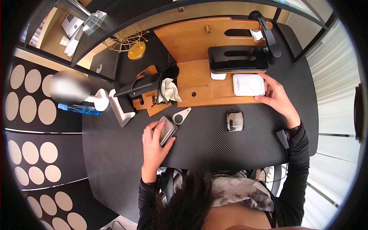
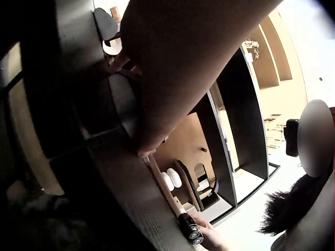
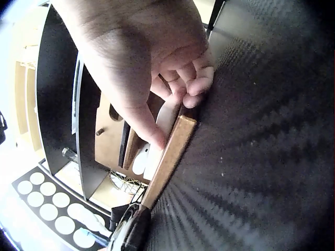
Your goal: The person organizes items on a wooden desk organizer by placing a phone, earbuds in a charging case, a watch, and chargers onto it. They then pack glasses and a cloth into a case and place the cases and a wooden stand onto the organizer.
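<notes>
1. Head view showed the right hand [image 1: 279, 100] at the right edge of the wooden stand [image 1: 199, 90], its thumb and fingers pinching the white square charger pad [image 1: 248, 84] that lay flat on the stand's lower shelf.
2. The right wrist view agreed: the thumb pressed on the pad's near edge while the curled fingers [image 3: 194, 82] closed at its side, just above the board's corner.
3. The left hand [image 1: 155, 142] lay on the black table [image 1: 214, 145], fingers wrapped round a small dark phone-like device [image 1: 167, 130]; the left wrist view was too blocked by the arm to add anything.
4. A dark glossy case [image 1: 234, 120] and a metal tag [image 1: 181, 116] sat on the table between the hands, untouched.
5. By my reading, the step in hand was seating or lifting the pad; the next move called for a steady pinch that keeps the pad level and away from the black tray [image 1: 237, 59] just behind it.
</notes>
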`<action>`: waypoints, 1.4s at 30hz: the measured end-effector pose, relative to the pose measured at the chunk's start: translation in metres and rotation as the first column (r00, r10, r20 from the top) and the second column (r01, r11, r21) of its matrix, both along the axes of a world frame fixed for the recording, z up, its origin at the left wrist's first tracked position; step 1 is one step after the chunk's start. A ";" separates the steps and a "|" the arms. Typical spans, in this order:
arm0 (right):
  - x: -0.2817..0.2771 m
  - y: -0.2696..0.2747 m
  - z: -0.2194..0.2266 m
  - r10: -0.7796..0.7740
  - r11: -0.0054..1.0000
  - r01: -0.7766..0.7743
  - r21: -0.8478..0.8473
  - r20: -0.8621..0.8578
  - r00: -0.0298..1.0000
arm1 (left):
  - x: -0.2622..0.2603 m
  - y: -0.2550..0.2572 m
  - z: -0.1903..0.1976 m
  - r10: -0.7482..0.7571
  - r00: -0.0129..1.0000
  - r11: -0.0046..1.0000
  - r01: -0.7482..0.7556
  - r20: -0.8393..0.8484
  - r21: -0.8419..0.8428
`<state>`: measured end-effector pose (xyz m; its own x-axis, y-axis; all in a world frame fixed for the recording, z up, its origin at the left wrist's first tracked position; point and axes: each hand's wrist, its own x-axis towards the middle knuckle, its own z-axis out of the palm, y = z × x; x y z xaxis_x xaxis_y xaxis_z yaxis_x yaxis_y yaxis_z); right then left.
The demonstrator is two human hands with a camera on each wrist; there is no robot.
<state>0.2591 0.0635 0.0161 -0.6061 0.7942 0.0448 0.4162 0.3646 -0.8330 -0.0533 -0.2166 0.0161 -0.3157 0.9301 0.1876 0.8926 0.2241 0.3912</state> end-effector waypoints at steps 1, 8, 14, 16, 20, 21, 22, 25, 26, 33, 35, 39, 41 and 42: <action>0.000 0.000 0.000 0.002 1.000 -0.002 0.008 0.003 1.000 | 0.003 0.002 0.001 -0.046 0.999 0.999 0.046 0.006 0.011; 0.000 -0.003 0.005 -0.006 1.000 0.006 -0.014 0.006 1.000 | 0.013 0.012 0.002 -0.199 0.967 0.977 0.183 -0.158 -0.108; 0.003 -0.006 0.010 0.018 1.000 -0.019 0.011 0.099 0.995 | 0.018 0.011 -0.002 -0.297 0.937 0.953 0.281 -0.185 -0.111; 0.003 -0.010 0.018 -0.077 0.987 0.052 0.150 0.168 0.983 | 0.019 0.014 0.000 -0.340 0.935 0.940 0.334 -0.105 -0.076; -0.004 -0.029 0.033 0.058 0.981 -0.054 0.188 -0.015 0.998 | 0.031 0.036 0.015 -0.474 0.796 0.879 0.451 0.377 0.153; -0.009 -0.038 0.035 0.181 0.970 -0.160 0.183 -0.102 0.978 | 0.036 0.046 0.028 -0.482 0.686 0.863 0.478 0.545 0.162; -0.017 -0.048 0.038 0.298 0.946 -0.264 0.187 -0.187 0.936 | 0.039 0.059 0.034 -0.491 0.682 0.859 0.483 0.542 0.170; -0.033 -0.073 0.048 0.508 0.805 -0.406 0.432 -0.150 0.848 | 0.051 0.093 0.040 -0.603 0.408 0.713 0.662 0.685 0.233; -0.037 -0.079 0.045 0.514 0.818 -0.390 0.424 -0.233 0.826 | 0.056 0.100 0.037 -0.615 0.397 0.700 0.674 0.681 0.238; -0.032 -0.076 0.022 0.309 0.942 -0.220 0.254 -0.393 0.866 | 0.067 0.111 0.042 -0.561 0.600 0.769 0.632 0.570 0.091; -0.033 -0.078 0.019 0.295 0.953 -0.235 0.193 -0.398 0.869 | 0.065 0.109 0.043 -0.550 0.630 0.769 0.638 0.549 0.038; -0.032 -0.074 0.017 0.314 0.949 -0.277 0.149 -0.394 0.864 | 0.068 0.105 0.047 -0.545 0.663 0.767 0.642 0.514 -0.015; -0.027 -0.070 0.024 0.384 0.922 -0.330 0.203 -0.354 0.853 | 0.069 0.107 0.046 -0.554 0.662 0.761 0.648 0.504 -0.015; -0.021 -0.066 0.031 0.380 0.923 -0.325 0.205 -0.354 0.855 | 0.069 0.111 0.044 -0.650 0.652 0.736 0.667 0.392 0.111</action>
<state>0.2381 -0.0020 0.0475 -0.7581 0.5005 0.4182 -0.0999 0.5446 -0.8328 0.0160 -0.1061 0.0598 0.3473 0.9255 0.1510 0.5903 -0.3409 0.7317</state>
